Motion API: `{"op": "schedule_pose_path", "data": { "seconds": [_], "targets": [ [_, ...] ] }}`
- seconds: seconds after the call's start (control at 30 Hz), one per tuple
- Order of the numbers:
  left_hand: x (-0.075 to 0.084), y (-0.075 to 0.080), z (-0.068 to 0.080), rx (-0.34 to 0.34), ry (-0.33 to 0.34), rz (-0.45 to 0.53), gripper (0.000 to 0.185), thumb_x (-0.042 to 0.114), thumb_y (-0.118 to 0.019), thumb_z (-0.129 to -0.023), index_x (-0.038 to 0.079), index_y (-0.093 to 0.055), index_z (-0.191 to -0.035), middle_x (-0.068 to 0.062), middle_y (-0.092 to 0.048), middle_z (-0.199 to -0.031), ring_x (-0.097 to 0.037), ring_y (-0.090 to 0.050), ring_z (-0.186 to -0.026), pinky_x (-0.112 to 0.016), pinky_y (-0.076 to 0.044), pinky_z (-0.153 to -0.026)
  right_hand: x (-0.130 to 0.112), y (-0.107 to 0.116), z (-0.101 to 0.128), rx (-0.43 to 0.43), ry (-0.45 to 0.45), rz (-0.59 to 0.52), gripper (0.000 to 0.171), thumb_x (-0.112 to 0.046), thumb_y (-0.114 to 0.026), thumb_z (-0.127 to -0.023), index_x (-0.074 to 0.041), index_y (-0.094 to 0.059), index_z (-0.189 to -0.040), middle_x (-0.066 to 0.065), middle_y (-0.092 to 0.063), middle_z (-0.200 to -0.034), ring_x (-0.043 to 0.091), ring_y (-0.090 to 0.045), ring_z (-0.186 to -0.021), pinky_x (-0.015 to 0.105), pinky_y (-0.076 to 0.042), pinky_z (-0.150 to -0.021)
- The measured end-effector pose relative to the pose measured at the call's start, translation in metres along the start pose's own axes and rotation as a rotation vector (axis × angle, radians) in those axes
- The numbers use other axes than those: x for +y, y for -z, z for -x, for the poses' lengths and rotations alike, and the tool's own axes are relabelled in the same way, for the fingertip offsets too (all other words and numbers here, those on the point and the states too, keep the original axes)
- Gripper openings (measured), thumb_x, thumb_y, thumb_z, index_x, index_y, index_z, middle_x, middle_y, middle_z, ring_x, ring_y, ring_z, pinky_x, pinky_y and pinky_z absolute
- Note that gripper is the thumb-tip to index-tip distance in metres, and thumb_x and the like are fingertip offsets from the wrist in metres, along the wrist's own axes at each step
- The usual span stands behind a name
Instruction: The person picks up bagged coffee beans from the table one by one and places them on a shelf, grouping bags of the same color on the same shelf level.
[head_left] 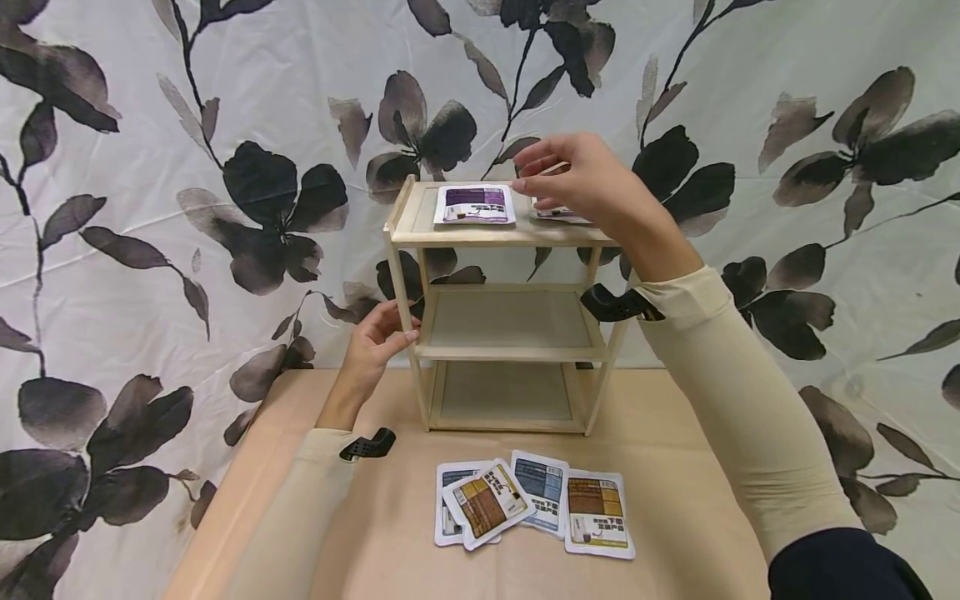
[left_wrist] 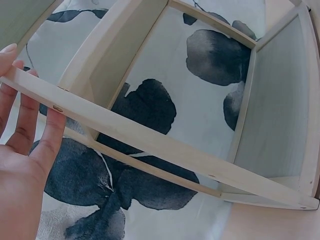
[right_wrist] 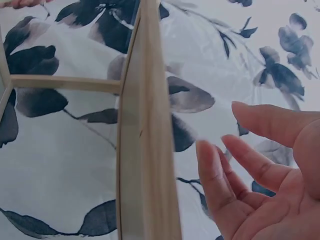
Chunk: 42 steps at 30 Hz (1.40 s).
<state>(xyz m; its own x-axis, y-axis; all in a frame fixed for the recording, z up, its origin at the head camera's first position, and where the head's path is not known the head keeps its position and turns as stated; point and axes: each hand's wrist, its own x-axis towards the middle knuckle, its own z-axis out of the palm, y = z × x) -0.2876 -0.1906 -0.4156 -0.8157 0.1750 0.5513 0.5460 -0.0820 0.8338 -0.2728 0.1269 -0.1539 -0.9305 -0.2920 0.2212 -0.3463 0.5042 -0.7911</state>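
Observation:
A three-tier wooden shelf rack [head_left: 510, 321] stands upright on the table. My left hand [head_left: 371, 346] holds its left front post [left_wrist: 135, 125], thumb on one side and fingers on the other. Above the right part of the top tier is my right hand [head_left: 581, 179], fingers loosely bent; it looks empty in the right wrist view. A purple-and-white packet [head_left: 475, 206] lies flat on the top tier, left of centre. Beneath the right hand, another packet [head_left: 561, 217] lies on that tier, mostly hidden, its printing unreadable.
In front of the rack, a brown-printed packet [head_left: 487, 504] overlaps blue-printed packets [head_left: 542, 487]. Another brown-printed packet [head_left: 598, 517] lies to their right. The peach-coloured table [head_left: 690, 467] ends against a floral cloth [head_left: 825, 292] behind the rack.

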Motion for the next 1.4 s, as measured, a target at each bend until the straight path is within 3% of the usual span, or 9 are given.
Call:
{"op": "schedule_pose_path", "data": {
  "seconds": [0.23,0.4,0.5,0.67,0.93,1.4],
  "targets": [
    [0.002,-0.002,0.0,0.006,-0.004,0.006,0.045,-0.006,-0.068,-0.092,0.011,-0.06,-0.133,-0.001,-0.068,-0.107,-0.019,-0.064,-0.104,-0.029,-0.055,-0.089,0.005,0.004,0.024,-0.025,0.094,-0.003,0.045,-0.022,-0.072,-0.096,-0.006,-0.061,-0.137,0.01,-0.059,-0.13,0.024,-0.06,-0.112,0.03,-0.057,-0.089],
    [0.0,-0.002,0.001,0.004,-0.012,-0.004,0.044,-0.006,-0.067,-0.093,0.004,-0.058,-0.135,-0.003,-0.068,-0.108,-0.02,-0.064,-0.104,-0.028,-0.054,-0.089,0.013,0.001,0.041,-0.058,0.103,-0.005,0.045,-0.022,-0.073,-0.095,-0.004,-0.061,-0.135,0.011,-0.06,-0.126,0.025,-0.06,-0.105,0.025,-0.057,-0.083],
    [-0.001,-0.001,0.002,0.006,-0.014,-0.006,0.045,-0.006,-0.068,-0.093,0.001,-0.057,-0.136,-0.015,-0.067,-0.11,-0.025,-0.063,-0.105,-0.028,-0.054,-0.09,0.017,-0.003,0.05,-0.073,0.122,0.022,0.042,-0.02,-0.074,-0.094,-0.004,-0.064,-0.132,0.012,-0.062,-0.121,0.025,-0.062,-0.101,0.025,-0.056,-0.081],
    [-0.001,-0.002,0.004,0.01,-0.006,-0.002,0.045,-0.005,-0.069,-0.092,0.008,-0.06,-0.135,-0.032,-0.061,-0.114,-0.027,-0.063,-0.105,-0.029,-0.054,-0.09,0.026,-0.012,0.063,-0.124,0.173,0.027,0.035,-0.015,-0.076,-0.093,-0.004,-0.068,-0.124,0.013,-0.066,-0.112,0.025,-0.065,-0.094,0.025,-0.057,-0.079],
    [0.003,-0.004,0.003,0.002,-0.015,-0.004,0.045,-0.006,-0.068,-0.092,0.009,-0.06,-0.135,-0.009,-0.068,-0.109,-0.022,-0.063,-0.104,-0.028,-0.055,-0.089,0.052,-0.03,0.076,-0.25,0.198,-0.021,0.03,-0.011,-0.072,-0.095,-0.003,-0.067,-0.124,0.012,-0.068,-0.109,0.023,-0.065,-0.094,0.026,-0.056,-0.081],
    [0.003,-0.001,0.0,0.009,0.009,-0.023,0.046,-0.003,-0.069,-0.093,0.011,-0.06,-0.135,-0.006,-0.068,-0.108,-0.025,-0.063,-0.105,-0.029,-0.054,-0.09,0.097,-0.062,0.087,-0.373,0.119,-0.174,0.03,-0.003,-0.068,-0.095,0.001,-0.065,-0.125,0.014,-0.068,-0.107,0.026,-0.067,-0.095,0.03,-0.058,-0.082]
  ]
}}
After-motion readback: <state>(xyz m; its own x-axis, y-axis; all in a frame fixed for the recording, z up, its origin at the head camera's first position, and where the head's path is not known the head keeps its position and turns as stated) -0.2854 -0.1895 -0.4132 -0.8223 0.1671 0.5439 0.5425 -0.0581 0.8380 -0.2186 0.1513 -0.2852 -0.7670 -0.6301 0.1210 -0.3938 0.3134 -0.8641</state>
